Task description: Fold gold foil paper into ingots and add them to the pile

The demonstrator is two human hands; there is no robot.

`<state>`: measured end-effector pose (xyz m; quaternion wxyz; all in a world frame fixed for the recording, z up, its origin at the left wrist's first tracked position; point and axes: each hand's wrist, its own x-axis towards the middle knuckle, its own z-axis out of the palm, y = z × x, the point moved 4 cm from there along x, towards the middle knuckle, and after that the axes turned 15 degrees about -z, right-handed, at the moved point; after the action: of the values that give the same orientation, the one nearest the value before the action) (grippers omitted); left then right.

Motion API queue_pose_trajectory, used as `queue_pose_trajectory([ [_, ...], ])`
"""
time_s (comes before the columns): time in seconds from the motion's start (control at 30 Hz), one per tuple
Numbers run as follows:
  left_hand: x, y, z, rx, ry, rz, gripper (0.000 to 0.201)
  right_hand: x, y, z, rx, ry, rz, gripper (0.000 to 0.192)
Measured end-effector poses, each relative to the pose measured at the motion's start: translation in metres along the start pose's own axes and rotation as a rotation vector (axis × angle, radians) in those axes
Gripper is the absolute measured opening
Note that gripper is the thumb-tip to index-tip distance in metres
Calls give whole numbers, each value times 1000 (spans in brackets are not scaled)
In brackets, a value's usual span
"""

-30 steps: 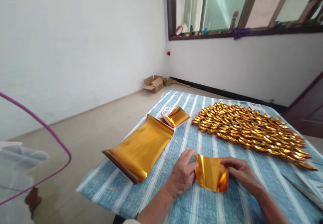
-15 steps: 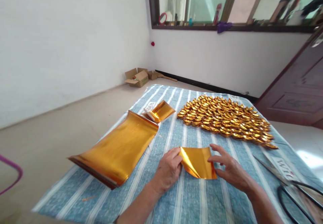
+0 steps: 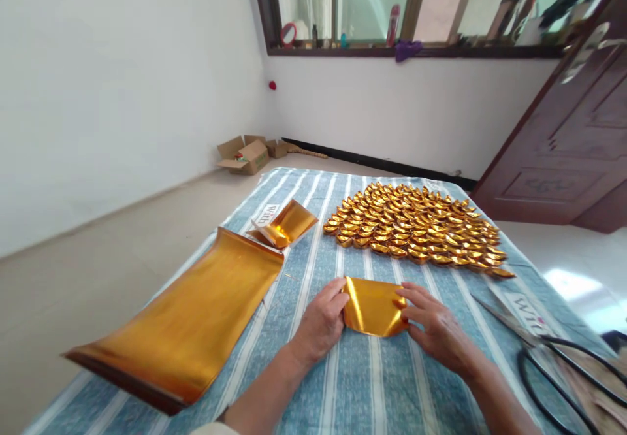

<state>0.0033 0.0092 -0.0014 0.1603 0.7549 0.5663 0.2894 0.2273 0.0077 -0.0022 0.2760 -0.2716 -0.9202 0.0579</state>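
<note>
A small square of shiny gold foil paper (image 3: 373,309) is between my two hands, above the striped cloth, its lower edge bowed. My left hand (image 3: 321,322) pinches its left edge between thumb and fingers. On the right edge, my right hand (image 3: 437,328) has its fingertips over the foil, with the thumb lower down at the same edge. A large stack of gold foil sheets (image 3: 196,311) lies to the left. Beyond it rests a smaller pile of gold foil squares (image 3: 292,221). Several folded gold foil ingots (image 3: 411,226) stand in tight rows at the far right.
Large black-handled scissors (image 3: 539,342) lie at the right, blades pointing toward the ingots. A blue and white striped cloth (image 3: 313,389) covers the table. Cardboard boxes (image 3: 245,155) sit on the floor by the far corner. A brown door (image 3: 553,141) stands at the right.
My right hand has closed in on the foil square's right edge; before, its fingers were more spread. The view has turned slightly right, so things appear shifted left.
</note>
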Motion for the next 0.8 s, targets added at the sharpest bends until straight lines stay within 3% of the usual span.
queue_pose_trajectory([
  [0.13,-4,4,-6,50,-63,44,28,0,1,6,58,-89,-9,21],
  [0.4,-7,3,-11,43,-106,95,16,1,-1,0,154,-94,3,14],
  [0.6,-8,-2,-9,-95,-121,84,6,1,-1,0,171,-35,13,11],
  [0.8,-2,-2,-12,-215,-7,81,12,0,1,0,224,105,72,14],
])
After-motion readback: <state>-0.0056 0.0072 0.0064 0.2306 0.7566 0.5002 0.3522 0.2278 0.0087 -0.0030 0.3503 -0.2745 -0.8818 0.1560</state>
